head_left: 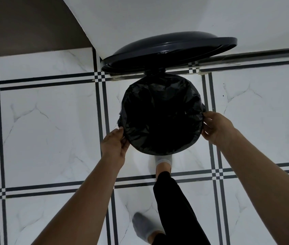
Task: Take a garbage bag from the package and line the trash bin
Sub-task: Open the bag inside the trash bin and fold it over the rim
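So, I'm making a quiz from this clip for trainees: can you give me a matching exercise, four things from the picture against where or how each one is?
Things:
1. lid
2. garbage bag
3. left hand
4. sock foot

States:
A. at the bin's near edge, toes hidden under it
B. raised open behind the bin
C. stretched over the bin's rim
D. gripping the bag at the rim's left side

Pairs: 1-B, 2-C, 3-D, 4-A

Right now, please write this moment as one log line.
step: fitting bag over rim | garbage bag: lining trash bin | lid: raised | left hand, right hand: at rim
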`<control>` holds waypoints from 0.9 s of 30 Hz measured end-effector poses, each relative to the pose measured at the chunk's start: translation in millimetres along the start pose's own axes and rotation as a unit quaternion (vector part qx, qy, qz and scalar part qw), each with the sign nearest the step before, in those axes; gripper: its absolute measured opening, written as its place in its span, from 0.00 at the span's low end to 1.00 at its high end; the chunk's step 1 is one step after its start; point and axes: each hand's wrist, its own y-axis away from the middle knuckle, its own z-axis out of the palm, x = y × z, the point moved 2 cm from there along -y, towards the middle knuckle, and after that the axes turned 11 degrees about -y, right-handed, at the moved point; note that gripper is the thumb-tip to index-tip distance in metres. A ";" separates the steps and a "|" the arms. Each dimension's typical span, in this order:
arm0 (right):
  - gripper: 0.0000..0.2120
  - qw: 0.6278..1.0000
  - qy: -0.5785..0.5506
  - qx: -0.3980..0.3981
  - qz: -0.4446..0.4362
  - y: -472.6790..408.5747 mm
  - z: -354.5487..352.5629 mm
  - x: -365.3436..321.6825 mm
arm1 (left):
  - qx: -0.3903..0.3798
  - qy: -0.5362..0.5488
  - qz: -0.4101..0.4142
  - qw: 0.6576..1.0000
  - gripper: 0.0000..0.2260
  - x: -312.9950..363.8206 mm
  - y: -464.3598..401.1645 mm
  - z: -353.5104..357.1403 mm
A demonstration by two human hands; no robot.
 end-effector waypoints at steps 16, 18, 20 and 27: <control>0.06 1.000 -0.021 -0.006 -0.022 7.4 12.2 6.4 | 0.041 0.002 -0.071 0.997 0.04 10.3 15.0 11.5; 0.09 0.999 -0.022 -0.003 -0.037 6.7 11.6 6.3 | 0.043 0.011 -0.077 0.996 0.05 11.4 13.6 11.4; 0.12 0.998 -0.036 -0.008 -0.044 5.8 10.7 7.1 | 0.056 -0.022 -0.090 0.994 0.05 11.5 12.6 10.0; 0.14 0.991 -0.129 -0.026 -0.015 8.1 2.4 12.6 | 0.033 -0.002 -0.094 0.995 0.13 12.7 12.9 16.6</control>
